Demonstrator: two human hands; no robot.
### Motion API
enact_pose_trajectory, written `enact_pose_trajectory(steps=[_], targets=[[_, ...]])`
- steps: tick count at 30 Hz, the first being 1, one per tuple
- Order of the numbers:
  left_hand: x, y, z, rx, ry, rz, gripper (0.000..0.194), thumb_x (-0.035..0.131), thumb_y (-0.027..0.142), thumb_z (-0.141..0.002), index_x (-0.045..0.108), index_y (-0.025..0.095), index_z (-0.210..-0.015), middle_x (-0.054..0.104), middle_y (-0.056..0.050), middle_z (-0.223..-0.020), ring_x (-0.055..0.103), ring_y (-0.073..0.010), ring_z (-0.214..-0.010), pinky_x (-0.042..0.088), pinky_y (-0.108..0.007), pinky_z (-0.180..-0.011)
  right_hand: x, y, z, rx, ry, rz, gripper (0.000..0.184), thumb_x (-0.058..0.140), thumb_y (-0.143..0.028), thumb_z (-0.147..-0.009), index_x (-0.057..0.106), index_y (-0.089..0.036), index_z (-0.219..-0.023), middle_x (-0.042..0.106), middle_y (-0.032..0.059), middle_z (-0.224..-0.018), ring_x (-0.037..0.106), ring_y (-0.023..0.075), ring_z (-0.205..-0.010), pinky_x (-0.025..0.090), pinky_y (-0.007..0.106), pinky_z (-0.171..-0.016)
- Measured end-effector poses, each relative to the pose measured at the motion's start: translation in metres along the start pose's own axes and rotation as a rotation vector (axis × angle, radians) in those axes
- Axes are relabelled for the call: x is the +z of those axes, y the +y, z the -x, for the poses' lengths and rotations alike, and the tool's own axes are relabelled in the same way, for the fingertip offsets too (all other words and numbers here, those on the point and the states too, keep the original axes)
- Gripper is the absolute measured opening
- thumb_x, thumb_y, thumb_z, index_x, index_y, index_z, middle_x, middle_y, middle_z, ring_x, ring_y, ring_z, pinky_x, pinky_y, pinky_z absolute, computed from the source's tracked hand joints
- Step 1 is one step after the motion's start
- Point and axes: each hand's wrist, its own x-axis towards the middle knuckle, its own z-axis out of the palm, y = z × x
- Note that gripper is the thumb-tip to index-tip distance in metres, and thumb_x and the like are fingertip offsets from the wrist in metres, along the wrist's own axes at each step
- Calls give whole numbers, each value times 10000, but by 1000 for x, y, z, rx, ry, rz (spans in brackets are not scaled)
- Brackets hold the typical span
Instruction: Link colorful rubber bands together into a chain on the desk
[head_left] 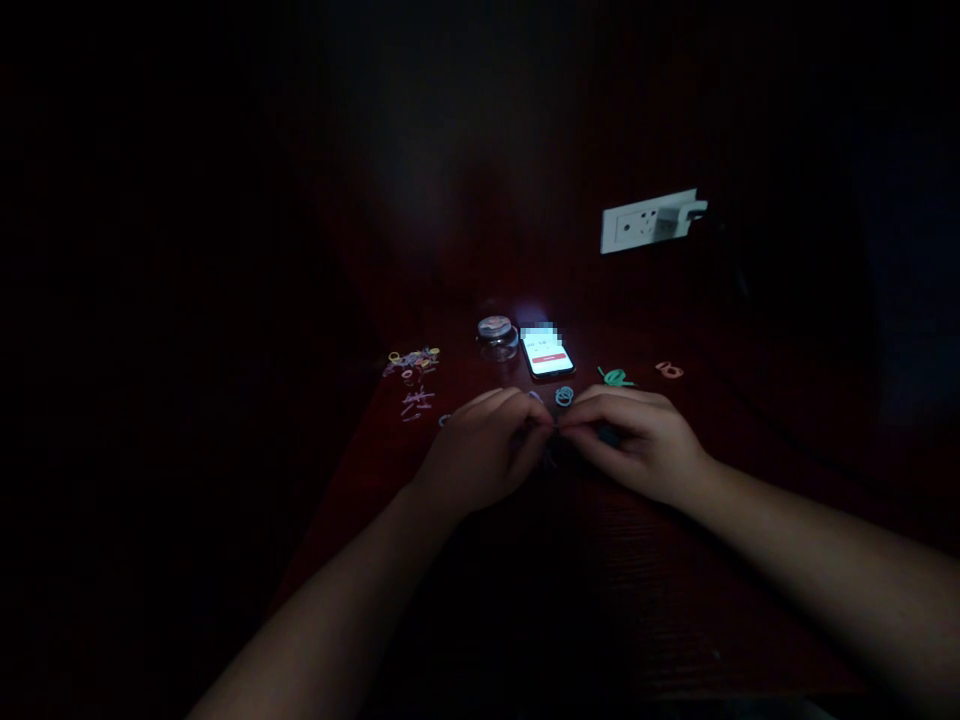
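Observation:
Over the dark red table, my left hand [487, 440] and my right hand [645, 435] meet fingertip to fingertip. Both are closed in a pinch, and whatever lies between them is too small and dark to make out. Just beyond the fingertips is a small pile of blue bands [564, 397]. Green bands [616, 377] lie past my right hand, with orange bands [670, 370] farther right. Several purple bands [417, 403] are spread left of my left hand, and a mixed heap of coloured bands [414, 360] sits behind them.
A lit phone [548, 352] lies beyond my hands, beside a clear round jar [497, 338] with a lid. On the back wall is a white socket panel [637, 225] with a plug [679, 215] in it. The surroundings are very dark.

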Motion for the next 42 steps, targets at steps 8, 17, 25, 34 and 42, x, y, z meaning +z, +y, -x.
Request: enact_pose_trajectory(steps=[8,17,25,34,42], targets=[[1,-2,1,1,3,19,114,502,260,-939,588,198,-897,635,-16,-850,579,-162,-806,452,-310,-752,2,-1,-2,-8,-13,-6,143,634,-121,-844,655,-185,-970,630,36,-814,589,144,-712,495,282,-641],[3,-4,2,22,33,19,122,502,259,-935,594,198,-887,628,-7,-818,573,-155,-792,469,-321,-789,-1,2,-2,-12,-3,2,81,620,-110,-852,647,-179,-884,621,46,-813,585,153,-732,481,293,-649],[6,-7,2,50,63,20,104,521,263,-922,597,207,-878,641,-2,-814,579,-154,-779,487,-352,-841,-2,0,-2,60,-58,-3,97,632,-147,-826,596,-183,-908,563,25,-790,540,149,-702,460,295,-626],[6,-7,3,70,43,25,64,563,250,-902,617,220,-884,661,10,-828,581,-149,-777,482,-354,-860,1,3,0,51,-96,-26,73,567,-117,-866,580,-183,-839,545,13,-745,517,134,-678,431,272,-605],[4,-8,3,80,40,-1,71,571,262,-892,622,220,-869,648,8,-805,564,-149,-765,482,-339,-825,-2,5,1,72,-128,-15,76,563,-115,-857,562,-186,-832,533,4,-744,511,130,-679,422,266,-608]])
